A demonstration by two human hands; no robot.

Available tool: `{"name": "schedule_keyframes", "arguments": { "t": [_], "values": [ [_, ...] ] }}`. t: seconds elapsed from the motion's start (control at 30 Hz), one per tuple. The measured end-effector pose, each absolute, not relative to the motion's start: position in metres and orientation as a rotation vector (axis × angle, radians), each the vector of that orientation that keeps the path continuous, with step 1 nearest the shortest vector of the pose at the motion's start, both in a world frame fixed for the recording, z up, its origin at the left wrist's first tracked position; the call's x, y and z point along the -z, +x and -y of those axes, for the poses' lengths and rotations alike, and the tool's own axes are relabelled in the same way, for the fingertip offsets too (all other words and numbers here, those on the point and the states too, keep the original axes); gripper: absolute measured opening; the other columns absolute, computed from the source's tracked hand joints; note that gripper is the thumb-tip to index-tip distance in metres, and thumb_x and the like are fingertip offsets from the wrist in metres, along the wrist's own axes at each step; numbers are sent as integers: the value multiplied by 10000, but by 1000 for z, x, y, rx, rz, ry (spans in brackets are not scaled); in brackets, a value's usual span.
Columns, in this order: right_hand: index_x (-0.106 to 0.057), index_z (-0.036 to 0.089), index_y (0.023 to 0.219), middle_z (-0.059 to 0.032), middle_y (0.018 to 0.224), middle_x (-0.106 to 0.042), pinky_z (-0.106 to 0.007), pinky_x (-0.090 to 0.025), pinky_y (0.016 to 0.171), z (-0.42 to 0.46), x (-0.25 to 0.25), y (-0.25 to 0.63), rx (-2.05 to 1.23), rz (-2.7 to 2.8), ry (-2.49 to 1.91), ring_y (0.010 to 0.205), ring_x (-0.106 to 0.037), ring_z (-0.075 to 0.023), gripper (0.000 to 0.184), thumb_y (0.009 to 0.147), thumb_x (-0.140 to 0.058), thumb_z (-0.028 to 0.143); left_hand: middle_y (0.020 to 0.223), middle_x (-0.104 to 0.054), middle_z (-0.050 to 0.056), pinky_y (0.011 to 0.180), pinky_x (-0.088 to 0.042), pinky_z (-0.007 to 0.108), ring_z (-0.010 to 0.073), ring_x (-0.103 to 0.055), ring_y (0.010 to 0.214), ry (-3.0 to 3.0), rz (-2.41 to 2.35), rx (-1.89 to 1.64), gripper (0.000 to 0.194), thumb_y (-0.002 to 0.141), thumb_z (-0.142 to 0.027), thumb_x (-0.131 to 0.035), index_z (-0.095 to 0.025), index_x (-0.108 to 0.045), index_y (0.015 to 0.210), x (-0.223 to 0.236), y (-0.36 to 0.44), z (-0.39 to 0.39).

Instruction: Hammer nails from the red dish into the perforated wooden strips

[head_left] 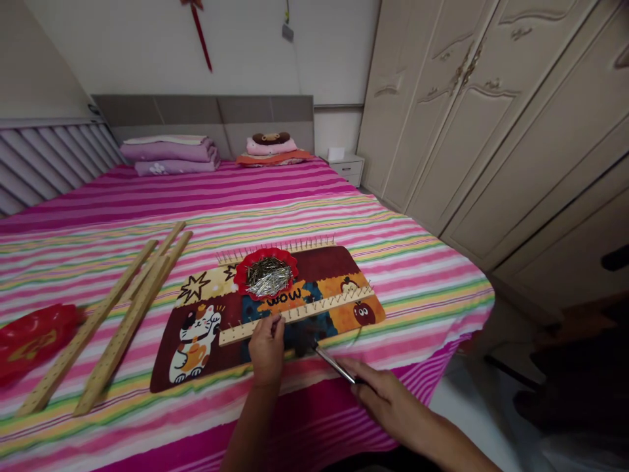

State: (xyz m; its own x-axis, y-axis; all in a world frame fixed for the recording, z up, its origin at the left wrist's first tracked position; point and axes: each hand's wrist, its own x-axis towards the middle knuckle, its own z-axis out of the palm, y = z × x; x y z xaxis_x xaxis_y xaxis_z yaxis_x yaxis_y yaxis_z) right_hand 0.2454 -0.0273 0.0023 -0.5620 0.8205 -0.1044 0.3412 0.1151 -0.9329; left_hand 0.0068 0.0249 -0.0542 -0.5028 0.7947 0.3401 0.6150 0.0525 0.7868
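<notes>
My left hand (267,351) is closed in a pinch at the near wooden strip (246,331); what lies between its fingertips is too small to make out. Nails stand upright in the strip, mostly to the right of this hand. My right hand (383,396) grips the handle of a hammer (337,364) with a metal shaft. The dark, blurred hammer head is just in front of the strip, right of my left hand. Behind the strip, a red scalloped dish (240,278) holds many loose nails. Both rest on a patterned mat (162,360) with a cat picture.
A second nail-studded strip (314,245) lies along the mat's far edge. Several drilled wooden bars (122,341) lie at left, beside another red dish (44,328). Everything is on a striped bedspread (417,262). Folded bedding (171,157) sits by the headboard; wardrobes (442,131) stand at right.
</notes>
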Motion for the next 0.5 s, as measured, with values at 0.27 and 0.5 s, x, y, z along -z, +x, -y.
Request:
{"name": "schedule_keyframes", "arguments": {
  "t": [0.27, 0.5],
  "values": [
    [-559, 216, 1239, 15, 620, -590, -213, -380, 417, 43, 80, 274, -1791, 1481, -1423, 422, -459, -108, 477, 787, -428, 296, 829, -680, 53, 702, -465, 295, 183, -609, 723, 1558, -2348, -1285, 248, 755, -346, -490, -210, -676, 845, 11, -23, -38],
    [-469, 163, 1286, 95, 516, -434, -142, -196, 282, 45, 93, 274, -1931, 1273, -1405, 313, -292, -47, 578, 742, -415, 350, 805, -711, 69, 661, -436, 282, 208, -627, 738, 1794, -2361, -321, 192, 678, -224, -553, -235, -708, 791, -16, -45, -115]
  ]
}}
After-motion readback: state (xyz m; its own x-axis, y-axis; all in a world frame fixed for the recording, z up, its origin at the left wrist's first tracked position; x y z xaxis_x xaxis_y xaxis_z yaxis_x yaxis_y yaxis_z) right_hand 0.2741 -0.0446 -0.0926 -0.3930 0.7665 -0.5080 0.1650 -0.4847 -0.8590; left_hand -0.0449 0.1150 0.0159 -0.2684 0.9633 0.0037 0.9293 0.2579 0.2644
